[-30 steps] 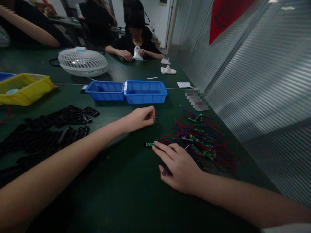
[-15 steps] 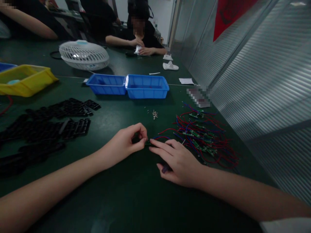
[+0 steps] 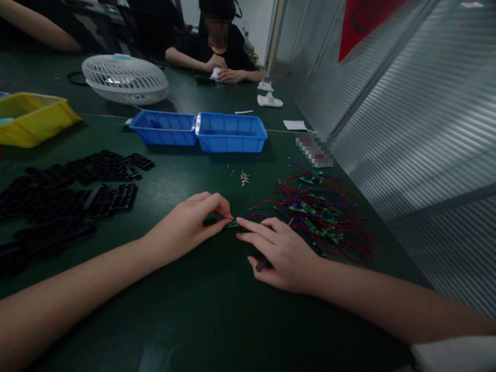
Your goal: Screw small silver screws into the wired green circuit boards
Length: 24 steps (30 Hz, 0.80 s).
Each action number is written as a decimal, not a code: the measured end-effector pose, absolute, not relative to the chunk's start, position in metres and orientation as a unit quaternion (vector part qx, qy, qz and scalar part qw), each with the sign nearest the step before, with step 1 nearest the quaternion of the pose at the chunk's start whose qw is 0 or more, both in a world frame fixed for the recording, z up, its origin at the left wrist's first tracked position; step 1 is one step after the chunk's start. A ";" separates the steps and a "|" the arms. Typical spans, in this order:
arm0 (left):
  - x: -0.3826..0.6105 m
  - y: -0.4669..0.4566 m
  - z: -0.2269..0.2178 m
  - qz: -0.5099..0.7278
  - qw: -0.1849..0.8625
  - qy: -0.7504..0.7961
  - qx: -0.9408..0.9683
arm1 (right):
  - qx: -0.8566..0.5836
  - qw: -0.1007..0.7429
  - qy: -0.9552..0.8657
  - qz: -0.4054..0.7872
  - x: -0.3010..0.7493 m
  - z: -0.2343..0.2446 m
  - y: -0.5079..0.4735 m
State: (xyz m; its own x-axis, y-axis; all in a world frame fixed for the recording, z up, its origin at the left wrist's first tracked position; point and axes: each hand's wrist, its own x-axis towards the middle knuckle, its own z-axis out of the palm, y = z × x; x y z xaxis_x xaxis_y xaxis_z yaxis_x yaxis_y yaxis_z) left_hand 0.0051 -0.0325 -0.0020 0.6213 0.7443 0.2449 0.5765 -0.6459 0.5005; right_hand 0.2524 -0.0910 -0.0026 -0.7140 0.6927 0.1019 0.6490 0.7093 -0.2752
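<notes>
My left hand pinches the left end of a small green circuit board between thumb and index finger, low over the table. The outstretched index fingertip of my right hand touches the board's other end. Tucked between the right thumb and palm is a screwdriver; its dark purple handle end shows and the rest is mostly hidden by the hand. Red and blue wires run behind the right fingers. Just right of that hand lies a pile of wired circuit boards.
Small screws lie in a loose heap beyond my hands. Behind them stand two blue bins. Black plastic parts cover the left side, near a yellow bin and a white fan. Across the table a person handles a white piece.
The view has shifted slightly, so everything sits a little higher and further left. My left fingers have straightened into a flatter pinch, and more of the circuit board shows.
</notes>
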 end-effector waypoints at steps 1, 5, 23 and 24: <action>0.006 -0.034 -0.001 0.217 0.160 0.368 0.890 | -0.365 0.100 -0.919 0.109 0.252 -0.003 -0.091; 0.010 -0.041 0.001 0.203 0.047 0.342 0.916 | -0.365 0.099 -0.920 0.105 0.252 -0.004 -0.091; 0.048 -0.074 0.018 0.141 -0.255 0.240 0.926 | -0.356 0.113 -0.924 0.085 0.253 -0.008 -0.089; 0.050 -0.076 0.018 0.139 -0.252 0.240 0.927 | -0.356 0.112 -0.924 0.086 0.254 -0.008 -0.089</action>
